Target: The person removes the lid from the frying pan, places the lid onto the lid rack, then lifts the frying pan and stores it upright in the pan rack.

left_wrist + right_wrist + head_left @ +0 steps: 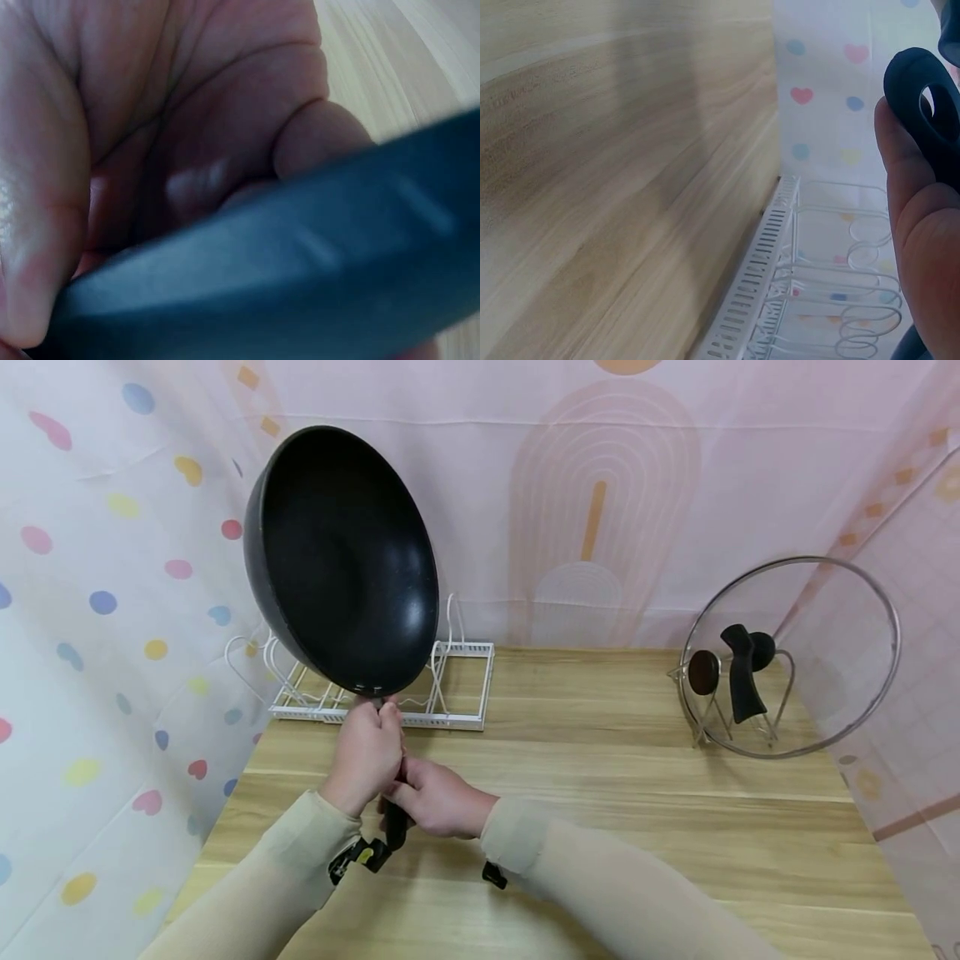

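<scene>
A deep black wok [337, 560] is held up on edge, its dark inside turned toward me, overlapping a white wire rack [487, 685] in the head view. My left hand [366, 747] grips its handle close to the pan. Just below, my right hand [444, 800] holds the lower part of the black handle [395, 827], thumb lying across it. The left wrist view has the handle [285, 262] crossing in front of the palm and curled fingers. The handle's end with its hanging hole [915, 82] lies against a finger in the right wrist view.
A glass lid [832, 693] with a steel rim and black handle stands upright in a small wire stand [783, 693] at the right. The wooden table [600, 735] meets a patterned curtain [480, 510] at the back and sides.
</scene>
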{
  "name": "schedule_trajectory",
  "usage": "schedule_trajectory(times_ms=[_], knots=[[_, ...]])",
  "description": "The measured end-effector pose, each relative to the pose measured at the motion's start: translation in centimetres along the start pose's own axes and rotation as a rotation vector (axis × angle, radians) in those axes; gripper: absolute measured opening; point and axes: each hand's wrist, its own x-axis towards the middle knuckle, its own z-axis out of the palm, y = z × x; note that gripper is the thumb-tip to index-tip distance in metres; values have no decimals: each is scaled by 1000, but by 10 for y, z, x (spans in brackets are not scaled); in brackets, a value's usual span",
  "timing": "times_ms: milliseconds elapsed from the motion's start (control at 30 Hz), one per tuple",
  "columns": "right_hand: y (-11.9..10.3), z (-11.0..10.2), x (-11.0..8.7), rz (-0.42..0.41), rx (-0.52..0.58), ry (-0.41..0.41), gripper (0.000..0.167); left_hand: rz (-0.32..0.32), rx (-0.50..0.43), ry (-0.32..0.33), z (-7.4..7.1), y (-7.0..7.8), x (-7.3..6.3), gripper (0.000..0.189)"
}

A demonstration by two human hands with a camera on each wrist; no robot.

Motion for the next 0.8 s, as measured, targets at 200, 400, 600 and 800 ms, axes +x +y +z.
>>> schedule_trajectory(times_ms=[200, 400, 600, 800], knots=[[2, 3, 3, 15, 30, -7, 23, 4, 38, 3, -2, -2, 0, 33], [4, 6, 5, 29, 76, -2, 25, 7, 81, 14, -1, -7, 2, 32], [8, 7, 7, 43, 90, 12, 21, 18, 150, 29, 2, -12, 4, 30], [9, 7, 7, 56, 55, 29, 19, 32, 182, 38, 6, -14, 7, 32]])
